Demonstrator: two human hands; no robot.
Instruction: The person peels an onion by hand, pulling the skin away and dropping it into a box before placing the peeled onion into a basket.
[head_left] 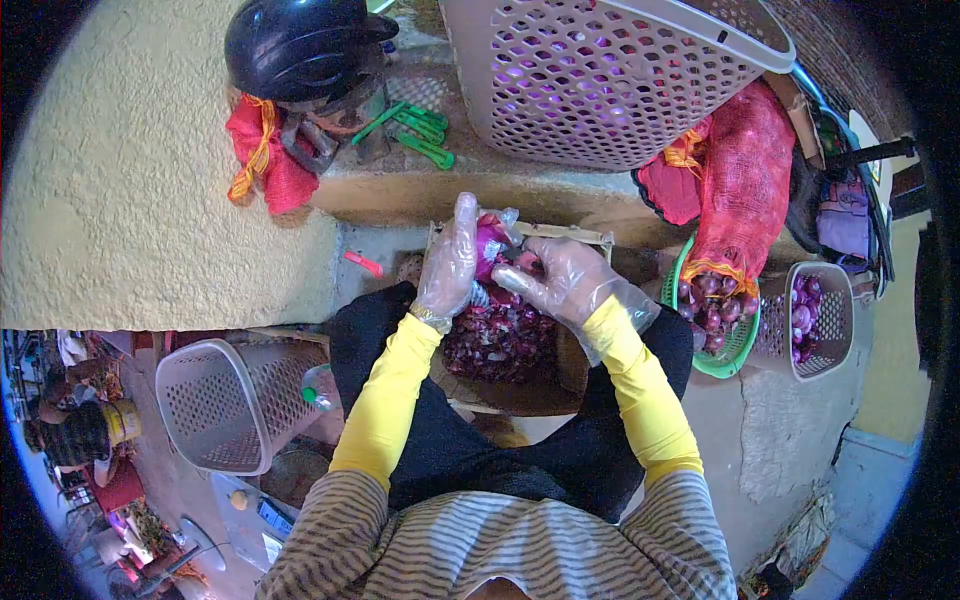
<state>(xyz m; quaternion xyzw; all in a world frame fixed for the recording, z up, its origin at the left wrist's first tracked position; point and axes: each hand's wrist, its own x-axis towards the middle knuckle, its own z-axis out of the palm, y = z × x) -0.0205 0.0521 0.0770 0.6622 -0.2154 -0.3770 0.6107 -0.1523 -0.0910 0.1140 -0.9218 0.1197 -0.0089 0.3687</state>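
Both my hands wear clear plastic gloves over yellow sleeves. My left hand point(450, 265) is closed around a red onion point(489, 247), its thumb pointing up along the far side. My right hand point(565, 280) is closed close beside the onion, with a dark and reddish bit at its fingertips that I cannot make out. Below the hands, between my knees, a cardboard box point(572, 370) holds a heap of dark red onion skins point(500, 345).
A large perforated basket point(620, 85) stands on the ledge ahead, beside a red mesh sack point(745, 175). Onions fill a green basket point(745, 345) and a smaller grey basket point(840, 330) at right. Left are another basket point(215, 405), a bottle point(318, 388) and a black helmet point(300, 50).
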